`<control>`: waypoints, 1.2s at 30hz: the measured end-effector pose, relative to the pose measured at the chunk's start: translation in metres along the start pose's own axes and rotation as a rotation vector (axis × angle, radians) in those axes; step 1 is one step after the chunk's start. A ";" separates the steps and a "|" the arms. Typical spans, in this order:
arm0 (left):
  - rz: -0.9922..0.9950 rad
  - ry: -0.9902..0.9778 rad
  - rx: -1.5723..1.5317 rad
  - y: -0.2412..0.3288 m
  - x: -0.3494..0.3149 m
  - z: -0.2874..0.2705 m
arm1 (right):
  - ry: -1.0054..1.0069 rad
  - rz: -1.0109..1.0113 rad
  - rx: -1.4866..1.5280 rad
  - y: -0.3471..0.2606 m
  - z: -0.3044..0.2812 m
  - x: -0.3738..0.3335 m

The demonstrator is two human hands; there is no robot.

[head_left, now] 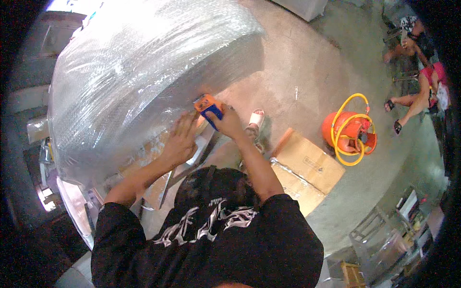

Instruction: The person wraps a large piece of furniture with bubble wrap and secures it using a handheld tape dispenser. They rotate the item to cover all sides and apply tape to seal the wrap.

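A large, bulky item wrapped in clear bubble wrap (125,72) fills the upper left. My right hand (230,123) grips an orange and blue hand tool that looks like a tape dispenser (207,106), its front end by the wrap's near edge. Just left of it, my left hand (181,141) lies flat on the wrapped item's near side, fingers stretched out and holding nothing. Brown cardboard (156,192) shows below my left forearm. What lies directly under the tool is hidden.
To my right stands a taped cardboard box (307,168). Beyond it is an orange gas cylinder (338,132) with a coiled yellow hose (342,126). People (422,91) sit at the far right edge. Metal frames (374,235) and clutter are at the lower right.
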State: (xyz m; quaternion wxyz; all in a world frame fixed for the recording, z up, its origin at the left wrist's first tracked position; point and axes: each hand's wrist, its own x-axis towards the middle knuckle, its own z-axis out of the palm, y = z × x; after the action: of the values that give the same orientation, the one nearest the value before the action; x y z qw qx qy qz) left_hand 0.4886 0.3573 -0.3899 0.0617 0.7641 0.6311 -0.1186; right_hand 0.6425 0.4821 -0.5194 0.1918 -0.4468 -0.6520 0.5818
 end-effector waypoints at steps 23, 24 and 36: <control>-0.043 -0.286 -1.211 -0.046 0.133 0.139 | 0.153 -0.117 0.225 -0.064 -0.114 -0.018; 0.010 -0.343 -0.975 -0.043 0.138 0.127 | 0.119 -0.081 0.183 -0.063 -0.122 0.005; 0.290 -0.028 -0.393 -0.005 0.210 0.025 | 0.099 0.401 -0.317 0.140 -0.059 0.075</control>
State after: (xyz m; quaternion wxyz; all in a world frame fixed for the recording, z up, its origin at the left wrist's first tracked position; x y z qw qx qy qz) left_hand 0.5174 0.5514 -0.4680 0.2341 0.8184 0.5248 0.0060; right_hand 0.6992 0.5667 -0.6553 0.0318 -0.6196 -0.6232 0.4761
